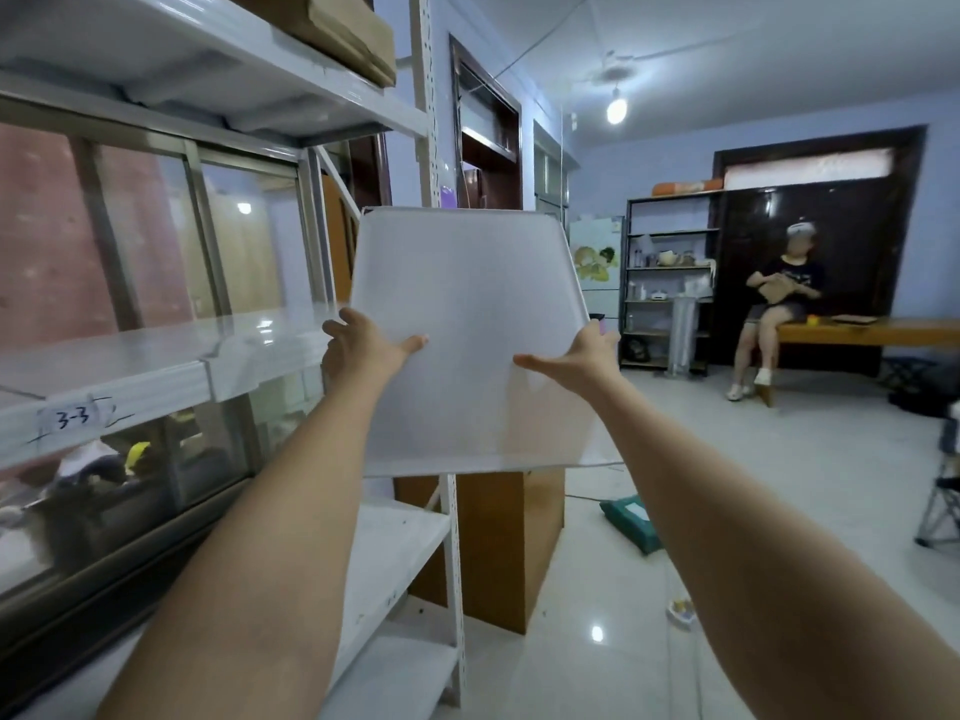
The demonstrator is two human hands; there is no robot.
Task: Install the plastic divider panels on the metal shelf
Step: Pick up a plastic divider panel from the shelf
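A translucent white plastic divider panel [467, 304] is held up in the air in front of me, just right of the white metal shelf [156, 376]. My left hand [363, 345] grips the panel's left edge, thumb on its near face. My right hand [582, 356] grips the right edge the same way. The panel tilts slightly and hides part of the shelf's slotted front upright [428, 96]. The shelf level marked "3-3" carries a clear panel lying flat [130, 345].
Cardboard [353, 28] lies on the top shelf. A brown box [504, 543] stands behind the upright on the glossy tiled floor, a green pack [631, 519] beside it. A person [779, 298] sits on a bench at the far right, near a dark rack [670, 283].
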